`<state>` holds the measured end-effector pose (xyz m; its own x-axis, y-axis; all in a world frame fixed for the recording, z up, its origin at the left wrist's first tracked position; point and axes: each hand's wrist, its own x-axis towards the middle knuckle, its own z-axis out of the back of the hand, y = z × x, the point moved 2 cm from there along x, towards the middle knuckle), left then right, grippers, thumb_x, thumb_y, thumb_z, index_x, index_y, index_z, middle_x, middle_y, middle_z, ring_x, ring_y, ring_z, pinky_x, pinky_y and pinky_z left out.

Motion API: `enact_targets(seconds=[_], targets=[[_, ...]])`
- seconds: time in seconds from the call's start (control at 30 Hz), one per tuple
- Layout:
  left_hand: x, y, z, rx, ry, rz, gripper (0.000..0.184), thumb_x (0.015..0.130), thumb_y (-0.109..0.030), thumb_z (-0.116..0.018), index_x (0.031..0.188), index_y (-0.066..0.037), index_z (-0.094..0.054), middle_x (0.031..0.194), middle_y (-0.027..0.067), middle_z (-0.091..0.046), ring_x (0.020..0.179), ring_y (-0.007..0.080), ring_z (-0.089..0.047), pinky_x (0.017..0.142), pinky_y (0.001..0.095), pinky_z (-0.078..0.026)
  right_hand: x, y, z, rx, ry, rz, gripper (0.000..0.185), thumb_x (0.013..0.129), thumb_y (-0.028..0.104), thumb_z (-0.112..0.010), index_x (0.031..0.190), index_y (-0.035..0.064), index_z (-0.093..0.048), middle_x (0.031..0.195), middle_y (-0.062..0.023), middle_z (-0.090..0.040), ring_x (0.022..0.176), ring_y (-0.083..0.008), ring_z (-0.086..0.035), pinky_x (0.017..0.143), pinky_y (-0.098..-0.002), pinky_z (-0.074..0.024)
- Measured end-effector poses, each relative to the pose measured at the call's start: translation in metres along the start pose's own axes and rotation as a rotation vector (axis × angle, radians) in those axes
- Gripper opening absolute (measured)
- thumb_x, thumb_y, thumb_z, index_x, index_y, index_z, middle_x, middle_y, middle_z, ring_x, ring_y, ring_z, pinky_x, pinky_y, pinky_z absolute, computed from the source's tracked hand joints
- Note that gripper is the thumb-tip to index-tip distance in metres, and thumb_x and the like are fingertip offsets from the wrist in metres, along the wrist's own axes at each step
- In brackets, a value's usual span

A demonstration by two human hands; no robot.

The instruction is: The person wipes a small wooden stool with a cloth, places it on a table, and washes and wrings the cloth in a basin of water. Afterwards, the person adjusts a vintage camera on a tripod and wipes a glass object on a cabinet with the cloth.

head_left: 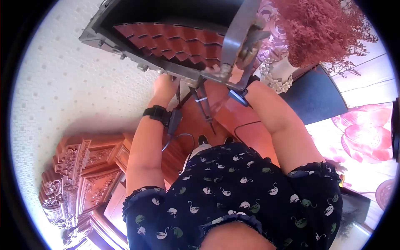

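Note:
A grey metal frame (pixel 177 66) with a dark inside and bolts along its edge fills the top of the head view. Reddish, scale-like overlapping plates (pixel 179 41) show within it. Just under its lower edge is my left hand (pixel 166 86), closed, beside a thin dark rod; what its fingers hold is hidden. My right hand (pixel 236 75) is mostly covered by the frame's upright metal bar (pixel 237 33), so its fingers cannot be read. Between my hands, dark thin legs (pixel 203 102) with a pale band hang below the frame.
Carved reddish wooden furniture (pixel 100 166) stands at lower left by a patterned pale wall (pixel 54 83). At upper right, dried red flowers (pixel 321 29) rise from a white ornate vase (pixel 283 68) near a dark panel (pixel 312 98). Thin cables (pixel 246 124) run from my wrist devices.

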<state>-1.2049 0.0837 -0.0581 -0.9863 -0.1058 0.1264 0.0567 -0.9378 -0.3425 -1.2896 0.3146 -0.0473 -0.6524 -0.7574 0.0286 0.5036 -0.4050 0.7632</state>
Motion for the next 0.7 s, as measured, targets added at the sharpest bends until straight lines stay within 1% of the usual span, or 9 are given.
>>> enact_targets(seconds=[0.1,0.33,0.4,0.43,0.5,0.53,0.6,0.63,0.7], targets=[[0.005,0.001,-0.005,-0.177,-0.108,-0.043,0.035,0.074,-0.037,-0.066,0.078,-0.002,-0.063,0.080,0.0191,-0.063,0.080,0.0354,-0.061,0.070,0.0421,-0.048,-0.002,-0.006,0.004,-0.011,-0.003,-0.001,0.028,0.079,0.022,-0.063,0.099,0.0037,-0.057,0.077,-0.0084,-0.061,0.066,-0.0187,-0.059,0.055,-0.0321,-0.0476],[-0.004,-0.008,0.002,-0.216,-0.025,0.012,0.034,0.074,-0.033,-0.067,0.083,-0.001,-0.061,0.079,0.0179,-0.062,0.075,0.0357,-0.061,0.068,0.0426,-0.048,-0.005,-0.014,0.010,-0.030,-0.003,-0.004,0.026,0.080,0.022,-0.062,0.098,0.0043,-0.057,0.076,-0.0073,-0.060,0.066,-0.0176,-0.058,0.055,-0.0312,-0.0471],[-0.019,-0.016,0.009,-0.182,-0.216,-0.039,0.035,0.074,-0.029,-0.067,0.093,0.000,-0.058,0.084,0.0176,-0.063,0.079,0.0351,-0.060,0.072,0.0419,-0.048,-0.005,-0.016,0.010,-0.035,0.001,0.001,0.026,0.080,0.022,-0.062,0.098,0.0044,-0.057,0.076,-0.0070,-0.060,0.066,-0.0173,-0.058,0.055,-0.0309,-0.0470],[-0.029,-0.018,0.010,-0.181,-0.219,-0.037,0.035,0.074,-0.029,-0.067,0.093,0.000,-0.058,0.084,0.0176,-0.063,0.079,0.0351,-0.060,0.072,0.0419,-0.048,-0.004,-0.017,0.011,-0.037,0.002,0.004,0.026,0.080,0.022,-0.062,0.098,0.0045,-0.057,0.076,-0.0069,-0.060,0.066,-0.0172,-0.058,0.055,-0.0308,-0.0469],[-0.049,-0.020,0.008,-0.137,-0.135,0.216,0.041,0.075,-0.024,-0.068,0.104,0.000,-0.054,0.098,0.0175,-0.061,0.092,0.0316,-0.059,0.080,0.0390,-0.047,-0.005,-0.017,0.011,-0.042,0.005,0.007,0.025,0.081,0.022,-0.062,0.098,0.0047,-0.057,0.076,-0.0065,-0.060,0.066,-0.0169,-0.058,0.055,-0.0305,-0.0468],[-0.056,-0.022,0.004,-0.137,-0.136,0.216,0.041,0.075,-0.024,-0.068,0.104,0.000,-0.054,0.098,0.0175,-0.061,0.092,0.0316,-0.059,0.080,0.0390,-0.047,-0.004,-0.018,0.012,-0.042,0.004,0.006,0.025,0.081,0.023,-0.062,0.097,0.0048,-0.057,0.076,-0.0064,-0.060,0.066,-0.0167,-0.058,0.056,-0.0304,-0.0467],[-0.072,-0.031,-0.018,-0.594,0.337,0.269,0.046,0.078,-0.025,-0.066,0.113,0.000,-0.050,0.109,0.0152,-0.058,0.105,0.0253,-0.054,0.089,0.0347,-0.043,-0.004,-0.022,0.012,-0.047,0.009,0.006,0.024,0.081,0.023,-0.061,0.097,0.0049,-0.057,0.076,-0.0061,-0.060,0.066,-0.0164,-0.058,0.056,-0.0302,-0.0466],[-0.077,-0.040,-0.024,-0.598,0.331,0.272,0.046,0.078,-0.025,-0.066,0.113,0.000,-0.050,0.109,0.0152,-0.058,0.105,0.0253,-0.054,0.089,0.0347,-0.043,-0.003,-0.024,0.014,-0.049,0.011,0.010,0.024,0.081,0.023,-0.061,0.097,0.0050,-0.057,0.076,-0.0059,-0.060,0.066,-0.0162,-0.058,0.056,-0.0300,-0.0465],[-0.082,-0.068,-0.035,-1.036,0.277,0.099,0.036,0.087,-0.030,-0.057,0.111,-0.003,-0.055,0.102,0.0082,-0.059,0.095,0.0125,-0.053,0.085,0.0295,-0.042,-0.001,-0.026,0.015,-0.061,0.013,0.017,0.024,0.081,0.023,-0.061,0.097,0.0052,-0.057,0.076,-0.0056,-0.059,0.066,-0.0159,-0.057,0.056,-0.0298,-0.0464]])
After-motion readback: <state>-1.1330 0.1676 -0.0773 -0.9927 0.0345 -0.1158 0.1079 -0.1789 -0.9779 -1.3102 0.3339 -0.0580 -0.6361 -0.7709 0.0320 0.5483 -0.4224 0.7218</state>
